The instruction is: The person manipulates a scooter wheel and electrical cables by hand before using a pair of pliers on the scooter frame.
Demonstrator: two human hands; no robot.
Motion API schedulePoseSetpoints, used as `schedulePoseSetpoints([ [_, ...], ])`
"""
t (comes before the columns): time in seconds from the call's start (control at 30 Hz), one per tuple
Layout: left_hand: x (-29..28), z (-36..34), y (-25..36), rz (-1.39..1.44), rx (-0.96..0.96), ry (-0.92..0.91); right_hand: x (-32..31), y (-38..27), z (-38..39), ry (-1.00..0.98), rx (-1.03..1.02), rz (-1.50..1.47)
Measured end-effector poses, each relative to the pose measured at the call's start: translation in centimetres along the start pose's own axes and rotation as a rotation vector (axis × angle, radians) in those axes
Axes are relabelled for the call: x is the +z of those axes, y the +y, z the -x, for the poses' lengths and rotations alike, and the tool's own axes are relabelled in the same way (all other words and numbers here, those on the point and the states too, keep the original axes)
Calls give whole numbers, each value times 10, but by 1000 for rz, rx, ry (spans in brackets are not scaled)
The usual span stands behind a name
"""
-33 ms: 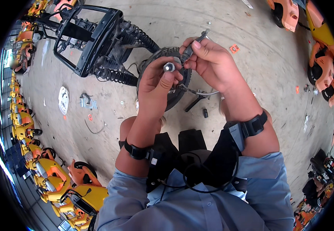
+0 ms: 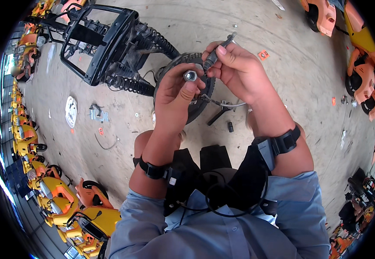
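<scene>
My left hand is curled closed, with a silver hex nut showing between thumb and fingers. Whether the nut sits on a longer piece is hidden by the hand. Just right of it and a little farther off, my right hand pinches a dark grey tapered piece between thumb and fingers. Its narrow end points away to the upper right, and its thicker end lies close to my left fingers. Beneath both hands is a black-tyred wheel, partly covered by them.
A black vehicle frame with coil springs stands beyond, to the left. A black-handled tool, a small black cylinder and a metal bracket lie on the concrete floor. Yellow scooters line the left side.
The nut in my left hand has tilted slightly, so its bright centre now looks greyer and hollow. Both hands stay almost in place.
</scene>
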State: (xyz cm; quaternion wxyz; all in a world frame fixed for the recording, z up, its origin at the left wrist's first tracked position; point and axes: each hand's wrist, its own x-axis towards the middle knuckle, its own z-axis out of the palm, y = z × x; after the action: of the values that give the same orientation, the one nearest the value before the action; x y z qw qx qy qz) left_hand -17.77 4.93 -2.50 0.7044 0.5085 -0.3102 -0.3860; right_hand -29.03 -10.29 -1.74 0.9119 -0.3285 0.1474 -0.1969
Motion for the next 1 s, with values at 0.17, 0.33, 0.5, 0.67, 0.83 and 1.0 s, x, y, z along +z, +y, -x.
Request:
schedulePoseSetpoints([
  [0.17, -4, 2, 2, -19, 28, -18, 5, 2, 0, -40, -38, 25],
  [0.33, -9, 5, 6, -36, 6, -4, 10, 3, -5, -75, -72, 52],
  [0.5, -12, 7, 6, -18, 34, 35, 15, 8, -5, -48, -84, 70],
  [0.67, -18, 7, 6, -52, 24, 106, 21, 13, -9, -3, -69, 95],
  [0.83, -17, 4, 9, -52, 3, 209, 22, 20, -13, 43, -36, 125],
  [1.0, -20, 5, 6, -71, 46, 253, 27, 24, -15, 102, -5, 176],
])
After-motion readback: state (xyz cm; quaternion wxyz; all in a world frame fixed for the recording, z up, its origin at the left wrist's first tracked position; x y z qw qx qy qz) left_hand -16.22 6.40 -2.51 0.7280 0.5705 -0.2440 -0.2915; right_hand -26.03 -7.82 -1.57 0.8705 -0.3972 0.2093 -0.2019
